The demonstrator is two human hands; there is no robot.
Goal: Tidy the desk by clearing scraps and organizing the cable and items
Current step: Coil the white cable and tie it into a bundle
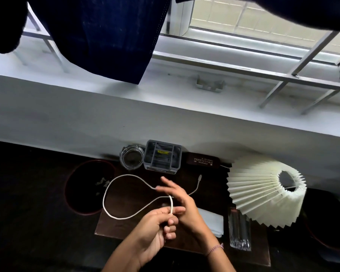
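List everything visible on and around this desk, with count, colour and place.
cable: one, white, looped mid-desk, one end in both hands
scraps: a few, pale, left of cable loop
glass ashtray: one, clear, against wall
organizer box: one, grey, right of ashtray
glasses case: one, dark brown, right of organizer
lampshade: one, cream, pleated, desk right
clear packet: one, beside lampshade
white paper: one, under right hand
curtain: dark blue, over windowsill
left hand: pinches cable
right hand: fingers spread, cable across them

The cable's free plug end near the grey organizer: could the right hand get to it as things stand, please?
Probably yes. The right hand lies open over the white cable, and the dark desk between it and the plug end looks bare; only the left hand pinches the cable.
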